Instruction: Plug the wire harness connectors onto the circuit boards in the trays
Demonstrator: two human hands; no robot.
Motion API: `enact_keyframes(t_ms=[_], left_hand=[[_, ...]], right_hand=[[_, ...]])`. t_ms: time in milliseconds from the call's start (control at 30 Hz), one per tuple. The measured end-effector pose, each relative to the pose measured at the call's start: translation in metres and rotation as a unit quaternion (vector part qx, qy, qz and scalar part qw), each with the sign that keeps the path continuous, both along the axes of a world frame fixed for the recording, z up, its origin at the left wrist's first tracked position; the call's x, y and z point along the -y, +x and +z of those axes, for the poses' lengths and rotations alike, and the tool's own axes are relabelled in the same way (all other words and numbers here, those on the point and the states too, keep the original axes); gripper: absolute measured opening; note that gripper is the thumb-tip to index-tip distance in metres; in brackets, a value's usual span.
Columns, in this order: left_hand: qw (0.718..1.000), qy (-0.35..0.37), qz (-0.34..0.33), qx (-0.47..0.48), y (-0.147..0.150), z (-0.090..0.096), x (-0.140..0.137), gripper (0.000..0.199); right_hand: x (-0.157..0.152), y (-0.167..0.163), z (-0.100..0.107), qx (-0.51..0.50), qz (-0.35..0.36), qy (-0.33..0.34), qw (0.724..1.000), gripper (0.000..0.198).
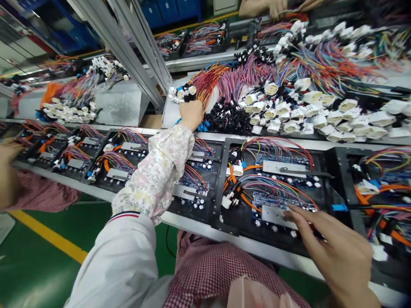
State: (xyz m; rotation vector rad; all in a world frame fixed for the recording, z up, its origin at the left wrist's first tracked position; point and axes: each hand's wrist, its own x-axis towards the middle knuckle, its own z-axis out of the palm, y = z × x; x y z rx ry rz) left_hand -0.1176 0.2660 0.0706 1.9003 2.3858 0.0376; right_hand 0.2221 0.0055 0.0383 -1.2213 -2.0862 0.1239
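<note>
My left hand [192, 114] reaches to the wire harnesses [221, 81] at the back of the bench. Its fingers are curled and mostly hidden, beside white connectors [183, 92]; what they hold is unclear. My right hand [337, 246] is over the nearer circuit board in the black tray [226, 188]. Its thumb and fingers close around a dark flat strip that lies across the grey metal plate [274, 216]. Coloured wires arch over this board, and orange cables [247, 201] run at its left. A similar dark strip [306, 172] crosses the farther board's plate.
More black trays with wired boards line the bench left and right [343, 179]. White connectors [285, 111] pile up behind them. Metal posts [128, 51] rise at back left. Another person's hand [278, 7] works across the bench; a blurred arm [8, 175] is at left.
</note>
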Motion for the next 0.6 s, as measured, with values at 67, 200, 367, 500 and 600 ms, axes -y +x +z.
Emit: enact_keyframes(t_ms=[67, 200, 367, 500, 600], left_hand=[[1.000, -0.009, 0.005, -0.013, 0.001, 0.003, -0.003, 0.033], [0.999, -0.049, 0.017, -0.009, 0.000, 0.000, -0.002, 0.035], [1.000, 0.000, 0.005, 0.018, -0.005, 0.008, 0.000, 0.031], [0.987, 0.124, -0.071, 0.071, 0.027, 0.038, 0.022, 0.032], [0.930, 0.161, -0.246, 0.219, 0.084, 0.066, 0.082, 0.021]], right_hand=[[-0.002, -0.001, 0.003, -0.003, 0.002, 0.004, 1.000, 0.010], [-0.004, -0.006, 0.010, -0.015, 0.014, 0.017, 1.000, 0.012], [0.001, -0.001, 0.010, -0.018, 0.014, 0.036, 0.999, 0.018], [-0.001, 0.004, 0.019, -0.026, -0.031, 0.034, 0.999, 0.033], [-0.006, 0.007, 0.045, -0.052, -0.095, 0.064, 0.992, 0.055]])
